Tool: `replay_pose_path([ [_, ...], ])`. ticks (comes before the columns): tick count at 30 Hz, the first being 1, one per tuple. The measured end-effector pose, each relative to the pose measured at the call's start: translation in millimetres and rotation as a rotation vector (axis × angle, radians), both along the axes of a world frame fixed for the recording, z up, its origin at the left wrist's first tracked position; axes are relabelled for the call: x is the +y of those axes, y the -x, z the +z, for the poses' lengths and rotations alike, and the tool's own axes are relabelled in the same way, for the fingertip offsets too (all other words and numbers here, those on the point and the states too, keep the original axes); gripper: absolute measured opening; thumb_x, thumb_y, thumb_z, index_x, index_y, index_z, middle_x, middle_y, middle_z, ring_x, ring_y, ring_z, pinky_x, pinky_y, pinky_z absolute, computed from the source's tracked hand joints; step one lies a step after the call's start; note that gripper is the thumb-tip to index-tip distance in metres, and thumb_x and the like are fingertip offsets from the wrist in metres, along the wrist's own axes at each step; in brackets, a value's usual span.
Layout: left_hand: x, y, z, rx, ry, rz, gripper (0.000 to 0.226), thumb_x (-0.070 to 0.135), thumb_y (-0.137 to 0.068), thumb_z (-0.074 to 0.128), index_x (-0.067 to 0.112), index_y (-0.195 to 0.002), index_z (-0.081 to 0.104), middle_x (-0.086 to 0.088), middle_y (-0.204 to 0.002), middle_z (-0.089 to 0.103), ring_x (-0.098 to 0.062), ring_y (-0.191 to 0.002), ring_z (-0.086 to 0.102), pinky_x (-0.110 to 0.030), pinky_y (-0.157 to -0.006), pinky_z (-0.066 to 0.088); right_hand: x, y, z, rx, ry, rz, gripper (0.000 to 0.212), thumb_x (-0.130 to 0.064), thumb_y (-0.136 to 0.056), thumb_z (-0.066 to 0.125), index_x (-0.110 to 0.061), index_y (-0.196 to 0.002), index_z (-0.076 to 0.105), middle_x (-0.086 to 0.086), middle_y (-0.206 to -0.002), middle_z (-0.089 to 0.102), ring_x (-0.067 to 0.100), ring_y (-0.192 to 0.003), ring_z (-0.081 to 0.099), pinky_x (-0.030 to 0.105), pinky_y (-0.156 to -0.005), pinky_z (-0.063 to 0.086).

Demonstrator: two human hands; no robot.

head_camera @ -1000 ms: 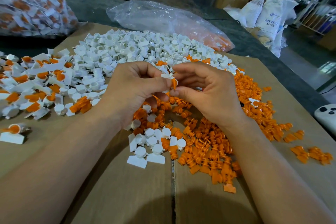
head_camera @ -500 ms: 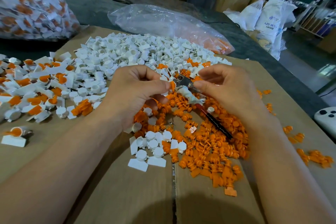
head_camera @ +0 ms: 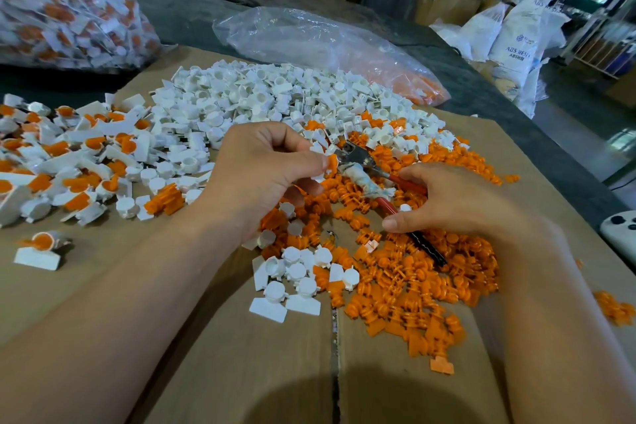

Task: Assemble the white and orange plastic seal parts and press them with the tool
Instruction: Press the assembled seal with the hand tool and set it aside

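Currently left hand [head_camera: 265, 179] pinches seal [head_camera: 331, 162]; right hand [head_camera: 457, 203] grips tool [head_camera: 361, 162]

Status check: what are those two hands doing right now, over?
Left hand pinches white-and-orange plastic seal. Right hand grips red-handled metal pliers, nose at seal. Nothing between them.

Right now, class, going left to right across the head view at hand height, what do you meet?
Pile of assembled seals → left hand → pinched seal → tool → right hand → white device.
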State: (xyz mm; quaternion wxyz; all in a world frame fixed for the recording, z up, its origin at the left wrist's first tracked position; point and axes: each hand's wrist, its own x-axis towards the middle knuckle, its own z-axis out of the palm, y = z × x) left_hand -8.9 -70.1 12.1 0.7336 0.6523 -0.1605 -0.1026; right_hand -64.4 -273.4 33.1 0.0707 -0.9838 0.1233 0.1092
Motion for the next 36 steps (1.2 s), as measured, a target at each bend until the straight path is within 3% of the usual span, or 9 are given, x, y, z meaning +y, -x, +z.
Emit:
replay_pose_path([
  [4,-1.0,-0.3,0.3,0.005,0.006,-0.001,0.024,-0.004,-0.072,0.071,0.008,-0.058,0.055,0.002,-0.045,0.058,-0.012,-0.04,0.059,-0.016,-0.037,0.042,4.0,0.9,0.5,0.0,0.055,-0.01,0.09,-0.059,-0.066,0.068,-0.021,-0.14,0.033,0.001,-0.143,0.037,0.02,-0.128,0.035,0.03,-0.093,0.033],
  [8,-0.7,-0.3,-0.1,0.016,0.014,-0.008,0.022,-0.005,-0.073,0.07,0.007,-0.06,0.056,0.002,-0.046,0.059,-0.012,-0.041,0.06,-0.016,-0.037,0.042,9.4,-0.6,-0.6,-0.064,0.056,-0.063,0.069,-0.049,-0.065,0.073,-0.014,-0.121,0.052,0.004,-0.126,0.051,0.021,-0.109,0.048,0.035,-0.088,0.043],
  [12,0.7,-2.0,0.2,0.045,0.048,-0.016,0.02,-0.004,-0.075,0.068,0.006,-0.061,0.057,0.001,-0.048,0.061,-0.012,-0.042,0.059,-0.016,-0.037,0.041,11.1,-3.9,-1.1,-0.242,0.085,-0.085,0.054,-0.034,-0.067,0.071,-0.016,-0.116,0.057,-0.001,-0.112,0.054,0.013,-0.086,0.042,0.027,-0.062,0.038],
  [15,1.8,-3.0,0.2,0.064,0.074,-0.012,0.019,-0.004,-0.075,0.067,0.006,-0.062,0.056,0.0,-0.048,0.061,-0.012,-0.042,0.059,-0.016,-0.037,0.04,10.1,-4.8,-3.0,-0.246,0.141,-0.085,0.048,-0.029,-0.072,0.065,-0.018,-0.117,0.055,-0.002,-0.092,0.05,0.016,-0.083,0.045,0.026,-0.056,0.035],
  [19,1.5,-4.3,-0.2,0.077,0.097,-0.014,0.018,-0.004,-0.075,0.066,0.005,-0.063,0.055,0.0,-0.048,0.062,-0.012,-0.041,0.059,-0.015,-0.037,0.039,8.0,-6.4,-7.6,-0.222,0.2,-0.098,0.038,-0.017,-0.077,0.057,-0.012,-0.114,0.055,0.008,-0.108,0.056,0.025,-0.098,0.05,0.035,-0.076,0.045],
  [22,1.5,-4.9,-0.9,0.087,0.112,-0.014,0.019,-0.005,-0.074,0.066,0.006,-0.062,0.055,0.0,-0.049,0.062,-0.012,-0.041,0.059,-0.015,-0.036,0.039,7.3,-6.8,-8.1,-0.231,0.205,-0.086,0.054,-0.012,-0.078,0.054,-0.019,-0.132,0.045,0.009,-0.121,0.054,0.029,-0.115,0.044,0.041,-0.095,0.037],
  [28,2.7,-6.6,-1.7,0.097,0.129,-0.004,0.021,-0.003,-0.074,0.067,0.009,-0.06,0.056,0.0,-0.051,0.063,-0.013,-0.043,0.061,-0.015,-0.037,0.04,8.0,-6.4,-7.1,-0.323,0.168,-0.062,0.052,-0.007,-0.077,0.054,-0.017,-0.128,0.048,0.008,-0.124,0.054,0.027,-0.117,0.043,0.04,-0.097,0.034],
  [33,2.8,-7.0,-2.2,0.108,0.151,0.009,0.024,-0.002,-0.074,0.068,0.011,-0.059,0.055,-0.001,-0.051,0.062,-0.013,-0.044,0.061,-0.015,-0.037,0.04,7.3,-4.5,-4.2,-0.542,0.066,-0.052,0.043,-0.001,-0.082,0.052,-0.014,-0.123,0.052,0.008,-0.115,0.056,0.023,-0.104,0.048,0.032,-0.08,0.039],
  [36,3.9,-7.1,-0.4,0.106,0.182,-0.001,0.022,-0.002,-0.074,0.068,0.011,-0.061,0.055,0.0,-0.051,0.062,-0.012,-0.046,0.062,-0.015,-0.037,0.04,9.4,-2.6,-1.1,-0.683,-0.042,-0.042,0.037,-0.001,-0.084,0.05,-0.017,-0.117,0.057,0.005,-0.102,0.054,0.015,-0.088,0.042,0.019,-0.057,0.027],
])
